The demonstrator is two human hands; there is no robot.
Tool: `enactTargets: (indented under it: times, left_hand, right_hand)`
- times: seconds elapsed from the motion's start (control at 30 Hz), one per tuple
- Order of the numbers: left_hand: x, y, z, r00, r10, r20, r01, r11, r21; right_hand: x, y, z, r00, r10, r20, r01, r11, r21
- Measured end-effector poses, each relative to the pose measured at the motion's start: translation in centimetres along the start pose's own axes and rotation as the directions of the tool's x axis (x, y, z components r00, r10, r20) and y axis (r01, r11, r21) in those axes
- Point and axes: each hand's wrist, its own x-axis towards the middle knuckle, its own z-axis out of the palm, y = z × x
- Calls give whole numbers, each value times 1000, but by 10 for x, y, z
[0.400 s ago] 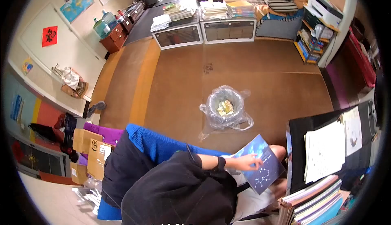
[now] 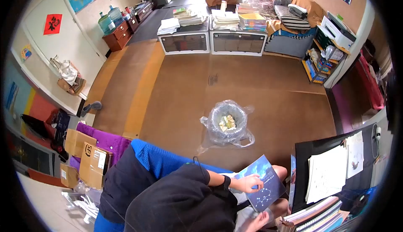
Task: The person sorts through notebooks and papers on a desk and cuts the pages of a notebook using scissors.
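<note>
A booklet [image 2: 265,195] with a dark blue starry cover and white linked dots rests tilted over my lap. My left hand [image 2: 248,183], a black band at its wrist, is over the cover's left side with fingers curled together. A bit of blue shows at those fingertips; whether it is a small object or the cover, I cannot make out. At the booklet's lower edge, my right hand [image 2: 257,222] pinches the corner between thumb and fingers. Bare knees and light shorts show beneath the booklet.
A bin [image 2: 228,120] lined with clear plastic, scraps inside, stands on the brown floor. At right, a black desk [image 2: 300,164] bears loose papers [image 2: 327,175] and a row of books [image 2: 315,217]. Cardboard boxes [image 2: 94,164] stand at left, storage boxes [image 2: 237,43] at the back.
My left hand has curled its fingers, which were spread over the cover. My right hand has come into view at the booklet's lower edge. The view has shifted slightly.
</note>
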Motion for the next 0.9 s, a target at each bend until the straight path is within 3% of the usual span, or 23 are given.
enactTargets:
  times: [0.03, 0.1, 0.13, 0.23, 0.37, 0.4, 0.53, 0.63, 0.73, 0.8, 0.9]
  left_hand:
    - [2, 2, -4, 1000, -4, 24, 4, 1000, -7]
    - [1, 12, -10, 997, -21, 75, 23, 999, -24]
    - [-2, 12, -7, 999, 38, 1, -38, 999, 8]
    - [-2, 11, -7, 1000, 0, -4, 0, 1000, -28]
    - [-2, 8, -10, 1000, -14, 3, 15, 999, -32]
    - [0, 8, -14, 999, -21, 34, 22, 999, -34]
    - [-1, 8, -8, 1000, 4, 28, -3, 1000, -31]
    - [-1, 13, -8, 999, 2, 54, -3, 1000, 17]
    - [-1, 15, -7, 999, 14, 52, -16, 1000, 26]
    - [-4, 17, -5, 999, -6, 38, 6, 1000, 15]
    - [0, 16, -9, 1000, 1, 25, -2, 999, 35]
  right_hand:
    - [15, -13, 21, 990, -137, 17, 138, 987, -82]
    - [42, -30, 49, 970, -244, -23, 203, 853, -481]
    - [52, -39, 59, 957, -288, -10, 239, 813, -530]
    - [82, -45, 82, 950, -276, -145, 136, 784, -605]
    - [96, -35, 87, 940, -262, -218, 138, 876, -462]
    - [97, -29, 89, 914, -337, -226, 183, 840, -511]
    - [74, -17, 78, 945, -148, -291, 82, 970, -227]
    - [58, -19, 68, 999, 16, -31, -16, 1000, 1]
    - [58, -27, 55, 939, 167, 299, -214, 968, 130]
    - [59, -32, 49, 899, 205, 387, -275, 951, 137]
    - [65, -30, 49, 913, 208, 351, -271, 952, 142]
